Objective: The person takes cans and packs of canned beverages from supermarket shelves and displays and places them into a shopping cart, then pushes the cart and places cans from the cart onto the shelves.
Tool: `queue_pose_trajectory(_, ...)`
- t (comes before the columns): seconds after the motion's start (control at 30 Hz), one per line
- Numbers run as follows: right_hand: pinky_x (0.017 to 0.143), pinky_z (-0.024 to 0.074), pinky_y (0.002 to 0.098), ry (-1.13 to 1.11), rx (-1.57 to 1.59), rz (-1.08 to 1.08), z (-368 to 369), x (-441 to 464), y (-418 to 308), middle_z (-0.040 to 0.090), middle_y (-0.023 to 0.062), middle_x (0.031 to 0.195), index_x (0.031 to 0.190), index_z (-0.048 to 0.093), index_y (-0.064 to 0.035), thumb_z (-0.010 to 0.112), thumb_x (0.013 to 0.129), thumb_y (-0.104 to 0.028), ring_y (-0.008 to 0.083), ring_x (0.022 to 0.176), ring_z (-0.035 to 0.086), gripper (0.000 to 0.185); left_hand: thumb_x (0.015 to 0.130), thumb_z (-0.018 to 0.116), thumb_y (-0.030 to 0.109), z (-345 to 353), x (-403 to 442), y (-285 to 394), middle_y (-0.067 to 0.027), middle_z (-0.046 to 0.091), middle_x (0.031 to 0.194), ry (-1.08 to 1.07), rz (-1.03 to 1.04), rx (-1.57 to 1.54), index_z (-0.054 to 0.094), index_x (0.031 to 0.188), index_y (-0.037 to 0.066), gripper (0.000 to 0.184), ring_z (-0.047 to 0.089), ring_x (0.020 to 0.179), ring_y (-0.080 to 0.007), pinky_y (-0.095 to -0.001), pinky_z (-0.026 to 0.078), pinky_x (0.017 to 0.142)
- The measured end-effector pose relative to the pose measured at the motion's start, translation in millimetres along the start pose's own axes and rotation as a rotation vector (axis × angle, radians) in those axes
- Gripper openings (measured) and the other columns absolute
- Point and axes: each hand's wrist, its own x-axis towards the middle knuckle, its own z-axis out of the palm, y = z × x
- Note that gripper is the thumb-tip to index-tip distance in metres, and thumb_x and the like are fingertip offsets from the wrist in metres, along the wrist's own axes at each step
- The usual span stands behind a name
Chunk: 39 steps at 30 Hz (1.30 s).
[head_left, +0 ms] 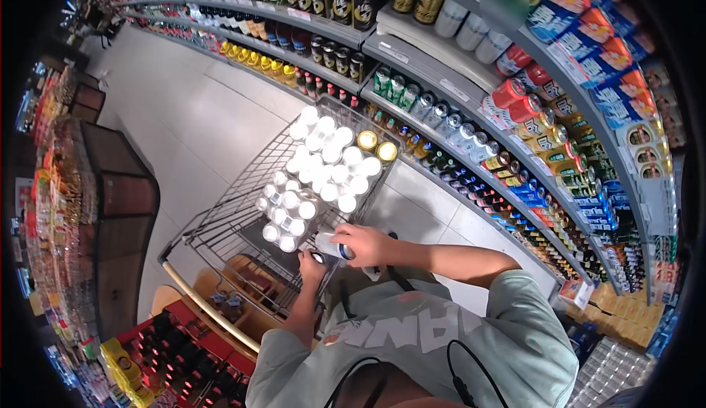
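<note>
My right hand (362, 244) is wrapped round a pale can (329, 245), held on its side over the near edge of the shopping cart (232, 187). Just left of it, my left hand (312, 267) is closed on a small can (318, 258) with a white top and dark rim. Beyond my hands, several white-topped cans (323, 158) stand close together in the cart. A gold-topped can (386, 151) stands at their right side. Glare washes out many of the white tops.
A long shelf (412, 59) with cans and bottles curves along the right and far side. To the left stands a dark display unit (121, 187) with packaged goods. The cart's handle (209, 309) is at the lower left, near red racks of dark bottles (173, 349).
</note>
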Motion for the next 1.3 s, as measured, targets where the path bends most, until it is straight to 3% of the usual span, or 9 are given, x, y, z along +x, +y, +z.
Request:
queue_pose_trajectory(0.1,0.091,0.0525,0.0399,0.057,0.252,0.181,-44,-74,-25,0.055,0.0132,0.126,0.127,0.058,-0.0082,0.083,0.070,-0.019,0.0316,0.110,0.061,0.063,0.055,0.083,0.013,-44,-35,24,-0.0169,0.055,0.114,0.038,0.143,-0.021,0.060,0.116,0.005,0.066,0.059,0.107,-0.0378,-0.0426,0.050,0.095)
queue_pose_trajectory(0.17,0.092,0.0517,0.0382,0.180,0.307,0.362,-61,-124,-29,0.059,0.0133,0.119,0.126,0.058,-0.0082,0.085,0.070,-0.023,0.0316,0.108,0.062,0.065,0.056,0.083,0.013,-77,-56,48,-0.0172,0.057,0.114,0.097,0.151,-0.088,0.061,0.115,0.003,0.064,0.058,0.108,-0.0352,-0.0405,0.049,0.097)
queue_pose_trajectory(0.37,0.089,0.0516,0.0388,0.542,0.195,0.418,-76,-267,4,0.065,0.0146,0.108,0.119,0.063,-0.0073,0.085,0.066,-0.024,0.0331,0.102,0.064,0.059,0.060,0.081,0.008,-143,-90,105,-0.0168,0.060,0.120,0.306,0.324,-0.312,0.056,0.125,-0.001,0.070,0.060,0.110,-0.0290,-0.0375,0.047,0.098)
queue_pose_trajectory(0.5,0.090,0.0517,0.0396,0.610,0.155,0.529,-106,-312,18,0.067,0.0170,0.112,0.119,0.066,-0.0062,0.083,0.065,-0.023,0.0344,0.102,0.065,0.059,0.063,0.080,0.002,-194,-121,225,-0.0158,0.061,0.124,0.308,0.437,-0.356,0.050,0.133,-0.002,0.076,0.060,0.114,-0.0240,-0.0349,0.047,0.101)
queue_pose_trajectory(0.73,0.097,0.0502,0.0386,0.636,-0.031,0.421,-196,-306,47,0.065,0.0196,0.122,0.124,0.063,-0.0050,0.085,0.067,-0.026,0.0349,0.112,0.063,0.065,0.064,0.086,-0.003,-180,-63,389,-0.0142,0.060,0.129,0.125,0.698,-0.619,0.051,0.134,-0.002,0.078,0.060,0.115,-0.0213,-0.0348,0.049,0.101)
queue_pose_trajectory(0.83,0.099,0.0494,0.0379,0.627,-0.056,0.517,-254,-281,49,0.064,0.0189,0.124,0.126,0.061,-0.0044,0.084,0.071,-0.031,0.0335,0.114,0.063,0.065,0.067,0.085,-0.004,-165,-29,470,-0.0131,0.061,0.127,-0.055,0.815,-0.691,0.052,0.134,-0.003,0.075,0.061,0.114,-0.0191,-0.0332,0.052,0.097)
queue_pose_trajectory(0.93,0.093,0.0498,0.0412,0.778,-0.155,0.270,-310,-257,73,0.067,0.0186,0.115,0.124,0.060,-0.0037,0.081,0.076,-0.033,0.0347,0.107,0.064,0.060,0.068,0.086,0.000,-145,15,547,-0.0139,0.064,0.125,-0.198,0.967,-0.750,0.052,0.135,-0.004,0.075,0.064,0.109,-0.0183,-0.0309,0.053,0.095)
queue_pose_trajectory(1.13,0.091,0.0515,0.0445,0.744,-0.360,0.341,-409,-211,95,0.064,0.0186,0.120,0.130,0.055,-0.0067,0.071,0.085,-0.043,0.0366,0.107,0.065,0.060,0.067,0.090,0.008,-112,93,663,-0.0123,0.069,0.112,-0.251,1.103,-0.567,0.056,0.132,-0.004,0.074,0.066,0.101,-0.0146,-0.0291,0.054,0.088)
queue_pose_trajectory(1.3,0.093,0.0512,0.0429,0.646,-0.374,0.469,-462,-179,122,0.065,0.0174,0.118,0.131,0.056,-0.0083,0.070,0.087,-0.039,0.0334,0.106,0.065,0.055,0.064,0.091,0.010,-90,156,713,-0.0116,0.070,0.111,-0.299,1.166,-0.470,0.059,0.128,-0.005,0.073,0.066,0.100,-0.0149,-0.0303,0.053,0.090)
